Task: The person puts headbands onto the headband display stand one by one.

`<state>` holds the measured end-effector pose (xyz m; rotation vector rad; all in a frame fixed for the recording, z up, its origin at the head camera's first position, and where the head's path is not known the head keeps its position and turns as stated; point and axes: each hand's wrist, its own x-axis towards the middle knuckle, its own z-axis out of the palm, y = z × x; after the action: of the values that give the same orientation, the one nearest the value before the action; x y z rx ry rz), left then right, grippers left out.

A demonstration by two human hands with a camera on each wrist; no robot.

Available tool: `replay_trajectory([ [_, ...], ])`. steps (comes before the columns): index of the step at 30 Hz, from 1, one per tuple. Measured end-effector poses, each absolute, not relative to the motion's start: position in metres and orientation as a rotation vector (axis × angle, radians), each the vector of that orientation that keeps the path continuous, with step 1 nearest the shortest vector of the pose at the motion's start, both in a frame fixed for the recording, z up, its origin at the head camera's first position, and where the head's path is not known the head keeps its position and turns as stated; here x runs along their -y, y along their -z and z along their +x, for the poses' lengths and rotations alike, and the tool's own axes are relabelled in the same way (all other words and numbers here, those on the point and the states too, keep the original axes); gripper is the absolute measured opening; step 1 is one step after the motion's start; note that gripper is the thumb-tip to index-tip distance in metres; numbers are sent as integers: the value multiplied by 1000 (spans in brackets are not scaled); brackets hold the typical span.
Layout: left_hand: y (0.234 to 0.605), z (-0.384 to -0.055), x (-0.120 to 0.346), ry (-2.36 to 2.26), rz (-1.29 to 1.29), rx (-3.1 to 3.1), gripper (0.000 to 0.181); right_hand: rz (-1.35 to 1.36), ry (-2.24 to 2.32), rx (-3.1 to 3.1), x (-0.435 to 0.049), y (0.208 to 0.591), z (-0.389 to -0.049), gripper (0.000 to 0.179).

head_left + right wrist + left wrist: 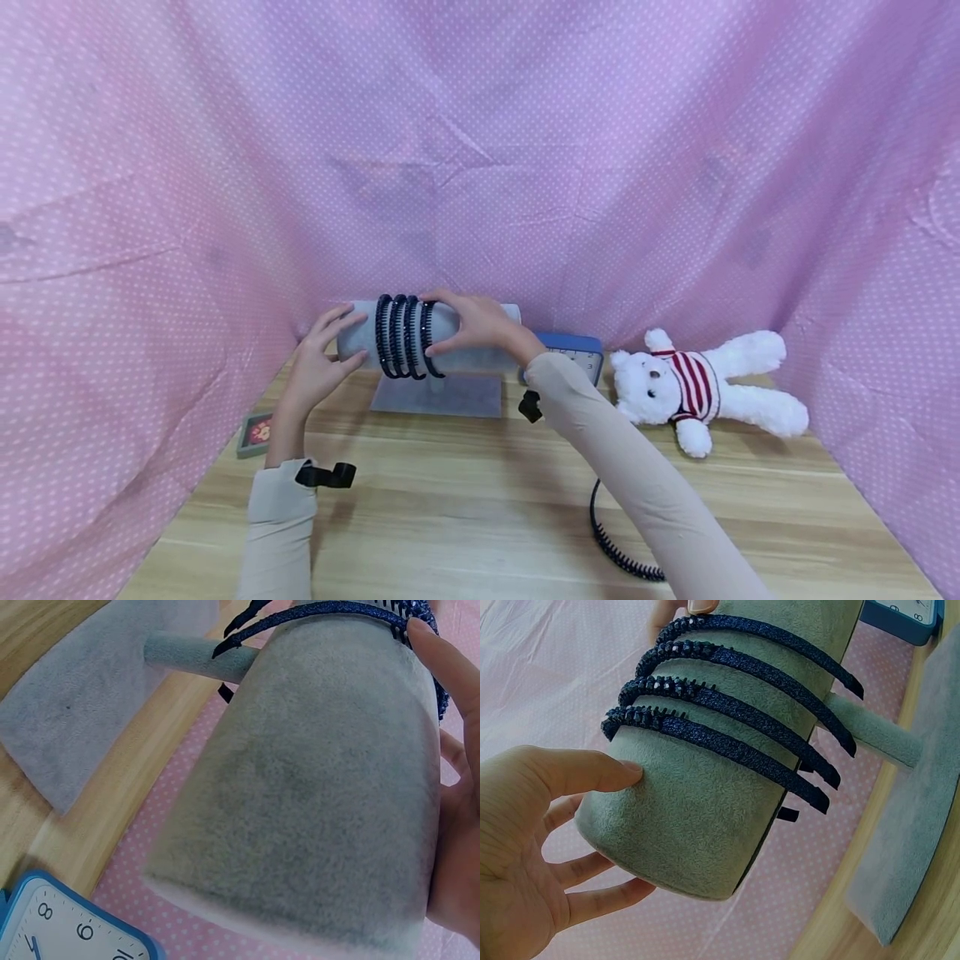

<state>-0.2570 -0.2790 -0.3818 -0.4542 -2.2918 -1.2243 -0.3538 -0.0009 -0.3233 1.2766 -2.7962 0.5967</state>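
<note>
A grey plush headband stand [476, 360] lies across the back of the table: a horizontal roll on a post above a flat base [472, 400]. Several glittery dark blue headbands [735, 705] with beaded, toothed tops sit side by side round its left half. My left hand [315, 371] holds the roll's left end, thumb [626, 774] on the near face and fingers behind. At the rightmost headband [427, 329], my right hand [476, 321] pinches its band, thumb on the front and a fingertip at the top. The other right fingers pass behind the roll, partly hidden.
One more toothed headband [626, 560] lies on the wooden table [450, 517], partly under the right sleeve. A blue clock [588, 360] stands behind the right forearm. Right of it lies a white teddy bear [645, 387]. A small framed picture [251, 446] is at left. Pink dotted cloth [480, 208] surrounds the table.
</note>
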Motion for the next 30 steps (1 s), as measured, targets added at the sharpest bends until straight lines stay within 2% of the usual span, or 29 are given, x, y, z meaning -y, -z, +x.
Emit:
replay_trajectory([
  [9,385,-257,279,1209,-468,2297,53,1249,-738,2724,-5,329,-349,87],
  [17,382,-258,280,1195,-450,2309,54,1362,-764,2634,-18,328,-337,86],
  [30,382,-256,275,1163,-442,2318,54,1508,-750,2451,-71,335,-303,75],
])
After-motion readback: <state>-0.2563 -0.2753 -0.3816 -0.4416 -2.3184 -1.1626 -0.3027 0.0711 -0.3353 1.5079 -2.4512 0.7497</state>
